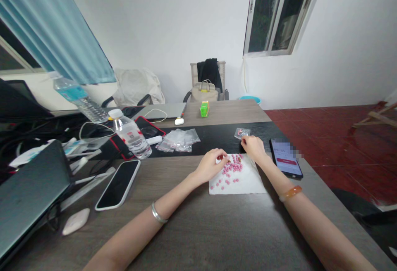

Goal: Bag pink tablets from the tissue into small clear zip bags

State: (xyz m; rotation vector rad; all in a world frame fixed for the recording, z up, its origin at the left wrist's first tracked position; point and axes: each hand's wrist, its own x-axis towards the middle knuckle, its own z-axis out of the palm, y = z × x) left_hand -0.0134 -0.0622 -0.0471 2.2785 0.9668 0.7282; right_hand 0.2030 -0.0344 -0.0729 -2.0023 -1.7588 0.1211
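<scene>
A white paper sheet (245, 183) lies on the wooden table (198, 229) with several small pink beads (230, 171) scattered on it. My left hand (211, 164) rests at the sheet's left edge, fingers curled in a pinch among the beads; what it holds is too small to name. My right hand (253, 147) sits at the sheet's far right corner, fingers curled, next to a small clear bag (241, 132) with pink bits inside. A pile of empty clear bags (178, 140) lies further left.
A lit phone (286, 157) lies right of my right arm, a dark phone (118, 184) to the left. Water bottles (130, 134), cables, a laptop (27, 192) and a green box (204, 108) crowd the left and back. A chair with a bag (204, 91) stands behind.
</scene>
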